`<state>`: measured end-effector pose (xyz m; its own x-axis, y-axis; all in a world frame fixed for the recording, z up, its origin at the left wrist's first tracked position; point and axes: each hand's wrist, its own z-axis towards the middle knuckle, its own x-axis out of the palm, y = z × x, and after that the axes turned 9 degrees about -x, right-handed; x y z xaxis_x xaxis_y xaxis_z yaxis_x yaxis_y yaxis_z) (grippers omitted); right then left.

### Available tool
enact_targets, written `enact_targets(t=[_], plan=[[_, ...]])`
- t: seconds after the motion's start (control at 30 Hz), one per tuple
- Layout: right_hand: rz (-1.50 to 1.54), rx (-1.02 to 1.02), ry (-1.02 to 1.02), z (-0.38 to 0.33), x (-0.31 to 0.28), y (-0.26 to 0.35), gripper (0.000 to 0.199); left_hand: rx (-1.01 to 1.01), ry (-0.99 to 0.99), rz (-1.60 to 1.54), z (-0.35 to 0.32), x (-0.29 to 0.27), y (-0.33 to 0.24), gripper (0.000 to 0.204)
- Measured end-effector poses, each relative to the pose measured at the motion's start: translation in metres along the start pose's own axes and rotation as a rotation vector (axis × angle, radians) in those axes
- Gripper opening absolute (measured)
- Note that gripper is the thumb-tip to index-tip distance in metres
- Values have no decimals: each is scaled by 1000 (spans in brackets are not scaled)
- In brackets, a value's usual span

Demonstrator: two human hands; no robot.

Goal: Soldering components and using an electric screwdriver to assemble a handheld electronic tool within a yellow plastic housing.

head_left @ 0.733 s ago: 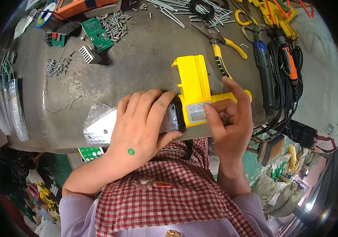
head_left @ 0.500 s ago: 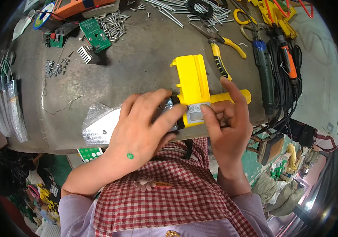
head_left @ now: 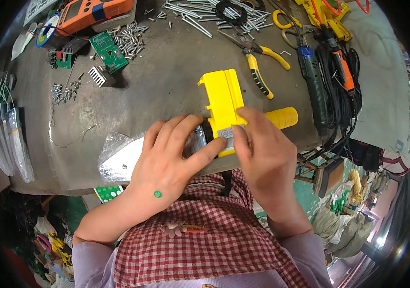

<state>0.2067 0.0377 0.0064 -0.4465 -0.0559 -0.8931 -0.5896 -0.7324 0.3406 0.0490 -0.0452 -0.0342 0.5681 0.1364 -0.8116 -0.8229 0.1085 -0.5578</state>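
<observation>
Both hands meet at the near edge of the workbench [head_left: 166, 91], forearms coming up from below over a red-and-white checked cloth [head_left: 205, 240]. The left hand [head_left: 166, 163] lies palm down, fingers spread and slightly curled, its thumb stretched right so the tip presses the grey panel [head_left: 226, 134] on the near end of the yellow plastic tool body [head_left: 224, 103]; the fingers seem to wrap a dark round part beneath, though they hide most of it. The right hand [head_left: 267, 158] comes in from the right, index finger and thumb pinched on that same grey panel, the other fingers loosely bent behind — so both hands are grasping the yellow tool body, which rests at the middle of the near edge with its yellow cylindrical handle [head_left: 281, 117] sticking out to the right. Just left of the left hand, a flat metal plate in clear bubble wrap [head_left: 118, 158] overhangs the near edge. No bin or tray holds the small parts: loose screws [head_left: 130, 41] lie heaped near the far left corner beside a green circuit board [head_left: 108, 50] and a finned heatsink [head_left: 100, 76], with long rods [head_left: 190, 12] scattered along the far edge. Yellow-handled pliers [head_left: 260, 72] lie just beyond the tool body, and a dark rotary tool [head_left: 313, 86] with tangled black cables [head_left: 341, 96] crowds the right edge. The widest bare surface is the left-middle of the workbench, between the heatsink and the wrapped plate.
</observation>
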Motion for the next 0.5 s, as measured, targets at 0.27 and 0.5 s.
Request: enact_targets(t=[0.27,0.5], plan=[[-227,-194,94,-7,-27,-62,32,-143,87,-312,-4,-24,9,62],[348,-90,191,-2,-28,-67,28,-242,113,77,-27,-61,18,50]])
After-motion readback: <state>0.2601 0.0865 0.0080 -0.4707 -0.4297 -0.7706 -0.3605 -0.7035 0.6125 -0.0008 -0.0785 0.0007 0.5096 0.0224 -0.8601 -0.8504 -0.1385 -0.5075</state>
